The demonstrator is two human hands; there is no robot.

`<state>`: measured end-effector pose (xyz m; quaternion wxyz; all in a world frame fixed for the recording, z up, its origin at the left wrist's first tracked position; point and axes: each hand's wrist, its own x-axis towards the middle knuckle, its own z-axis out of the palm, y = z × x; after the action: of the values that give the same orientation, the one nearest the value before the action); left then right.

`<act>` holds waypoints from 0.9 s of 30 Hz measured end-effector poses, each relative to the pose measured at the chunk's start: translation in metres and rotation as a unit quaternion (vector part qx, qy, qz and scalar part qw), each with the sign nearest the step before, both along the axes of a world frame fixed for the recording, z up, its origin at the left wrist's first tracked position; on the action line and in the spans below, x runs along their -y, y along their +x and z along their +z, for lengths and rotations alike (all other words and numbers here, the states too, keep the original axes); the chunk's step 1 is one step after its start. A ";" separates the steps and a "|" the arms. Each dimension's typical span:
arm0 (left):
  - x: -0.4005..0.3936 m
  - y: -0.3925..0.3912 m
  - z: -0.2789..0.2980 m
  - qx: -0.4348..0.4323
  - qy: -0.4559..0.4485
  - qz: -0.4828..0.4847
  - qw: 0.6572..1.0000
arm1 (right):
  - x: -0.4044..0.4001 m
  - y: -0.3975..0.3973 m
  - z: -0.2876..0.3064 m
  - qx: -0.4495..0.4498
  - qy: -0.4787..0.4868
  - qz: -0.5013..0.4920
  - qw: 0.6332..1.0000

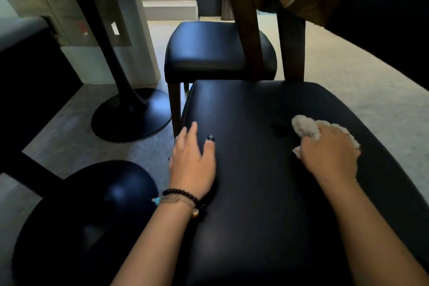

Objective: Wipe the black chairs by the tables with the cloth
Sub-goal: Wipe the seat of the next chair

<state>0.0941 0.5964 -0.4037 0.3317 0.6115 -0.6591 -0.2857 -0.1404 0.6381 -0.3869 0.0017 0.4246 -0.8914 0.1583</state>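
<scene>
Near chair seat (267,169): black, padded, glossy; fills the lower middle and right of the head view, with both forearms reaching over it.
Cloth (306,129): pale, fluffy, bunched; lies on the right part of the near seat, under and ahead of the right hand.
Right hand (329,155): knuckles up, pressed down on the seat over the cloth.
Right fingers (312,144): curled round the cloth and gripping it; a wad sticks out past the knuckles toward the chair back, a small tuft shows by the thumb side, and more fringe shows along the outer edge of the hand.
Left hand (192,160): lies palm down at the seat's left edge, well apart from the cloth.
Left fingers (191,129): straight and slightly spread, holding nothing; the thumb with a dark painted nail rests on the seat top, the other fingers reach toward the left front corner.
Left wrist: dark beaded bracelet (181,194) and thinner bands beside it.
Chair back posts (293,46): dark wood, rising from the far edge of the near seat.
Second chair (209,49): black seat, just beyond the near one.
Table base (130,114): round, black, on the floor to the left, with a pedestal rising from it.
Nearer round base (88,216): black, lower left, beside the left forearm.
Floor (371,90): pale, lit on the right.
</scene>
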 end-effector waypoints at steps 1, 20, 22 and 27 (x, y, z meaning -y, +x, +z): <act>0.003 -0.007 0.002 0.047 0.006 -0.001 0.999 | 0.006 -0.004 -0.003 0.012 0.002 -0.030 0.999; 0.004 0.000 -0.004 -0.074 -0.010 0.056 0.996 | 0.051 0.041 -0.002 0.039 -0.016 0.028 0.999; 0.004 0.001 -0.006 -0.106 -0.018 0.070 0.992 | 0.039 0.072 -0.008 0.038 -0.067 0.142 0.987; 0.007 0.004 -0.007 -0.226 -0.007 0.112 0.968 | 0.004 0.097 -0.005 0.160 -0.036 0.317 0.934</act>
<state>0.0986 0.5893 -0.4106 0.5062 0.5988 -0.4965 -0.3723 -0.0430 0.6338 -0.3920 -0.1755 0.6539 -0.6927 0.2486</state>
